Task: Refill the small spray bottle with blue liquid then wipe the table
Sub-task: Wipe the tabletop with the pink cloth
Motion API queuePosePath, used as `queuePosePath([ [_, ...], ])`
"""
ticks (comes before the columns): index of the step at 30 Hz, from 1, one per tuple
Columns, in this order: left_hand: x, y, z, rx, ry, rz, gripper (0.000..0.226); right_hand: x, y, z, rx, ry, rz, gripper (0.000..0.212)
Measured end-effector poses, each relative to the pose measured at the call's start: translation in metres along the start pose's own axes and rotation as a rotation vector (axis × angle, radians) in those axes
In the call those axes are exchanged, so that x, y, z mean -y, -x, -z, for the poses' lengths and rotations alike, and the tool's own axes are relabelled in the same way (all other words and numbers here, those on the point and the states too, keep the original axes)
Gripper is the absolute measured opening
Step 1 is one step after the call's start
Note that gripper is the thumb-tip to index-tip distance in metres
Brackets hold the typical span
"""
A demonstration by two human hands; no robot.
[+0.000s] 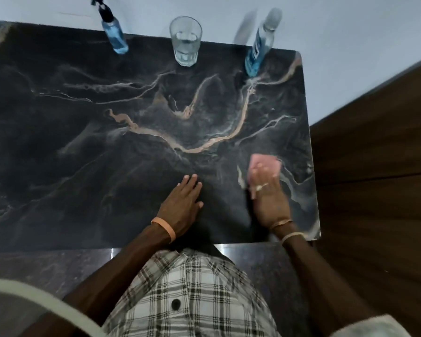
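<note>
Light is dim and cool, leaving the dark marble table point(83, 142) mostly murky, with a pale sheen along its right edge and a soft shadow from the person's body over its near edge. The right hand point(269, 193) and the pink cloth point(265, 160) under it are smeared by motion blur and the tall bottle point(258, 51) shows a ghosted double, while the left hand point(180, 203) is fairly sharp. Wide-angle distortion tips the small spray bottle point(114, 37) outward and bows the table's edges.
</note>
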State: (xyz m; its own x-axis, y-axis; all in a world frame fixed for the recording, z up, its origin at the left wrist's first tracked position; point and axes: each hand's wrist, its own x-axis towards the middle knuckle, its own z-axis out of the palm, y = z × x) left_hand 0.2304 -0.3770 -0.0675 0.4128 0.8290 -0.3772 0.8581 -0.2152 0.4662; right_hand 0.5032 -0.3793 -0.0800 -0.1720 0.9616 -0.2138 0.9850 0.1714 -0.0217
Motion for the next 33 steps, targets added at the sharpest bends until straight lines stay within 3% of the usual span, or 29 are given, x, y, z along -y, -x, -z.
queuePosePath([
  [2,0.002,0.002,0.002,0.017,0.014,-0.009,0.059,-0.034,0.015,0.007,-0.013,-0.119,-0.322,0.053],
  [4,0.005,0.002,0.004,0.035,0.038,-0.019,0.060,-0.017,0.036,0.007,0.001,-0.134,-0.387,0.052],
  [7,0.005,0.003,0.006,-0.012,0.201,0.004,0.058,0.061,0.057,0.000,0.061,-0.066,-0.100,0.057],
  [11,0.000,-0.002,0.019,-0.220,0.568,0.160,0.053,0.136,-0.002,-0.001,0.103,-0.006,0.379,0.061],
  [13,0.002,-0.011,0.029,-0.303,0.588,0.236,0.051,0.147,-0.044,0.006,0.107,0.120,0.575,0.063],
  [15,0.015,-0.017,0.041,-0.343,0.577,0.310,0.050,0.147,-0.082,0.013,0.089,0.186,0.624,0.064],
  [17,0.030,-0.020,0.053,-0.362,0.583,0.344,0.049,0.132,-0.112,0.022,0.066,0.131,0.506,0.060],
  [22,0.046,-0.014,0.057,-0.260,0.503,0.266,0.050,0.032,-0.083,0.021,-0.030,-0.172,-0.184,0.052],
  [25,0.049,-0.010,0.051,-0.211,0.493,0.216,0.050,-0.015,-0.037,0.014,-0.009,-0.183,-0.651,0.062],
  [27,0.054,-0.008,0.049,-0.241,0.507,0.223,0.050,0.006,-0.048,0.015,-0.049,-0.220,-0.851,0.069],
  [29,0.058,-0.011,0.052,-0.289,0.535,0.241,0.048,0.067,-0.061,0.021,-0.017,-0.154,-0.658,0.065],
  [31,0.061,-0.014,0.058,-0.335,0.569,0.255,0.046,0.148,-0.063,0.016,0.009,-0.033,-0.141,0.053],
  [33,0.070,-0.020,0.068,-0.345,0.600,0.264,0.045,0.212,-0.064,0.004,0.084,-0.002,0.313,0.056],
])
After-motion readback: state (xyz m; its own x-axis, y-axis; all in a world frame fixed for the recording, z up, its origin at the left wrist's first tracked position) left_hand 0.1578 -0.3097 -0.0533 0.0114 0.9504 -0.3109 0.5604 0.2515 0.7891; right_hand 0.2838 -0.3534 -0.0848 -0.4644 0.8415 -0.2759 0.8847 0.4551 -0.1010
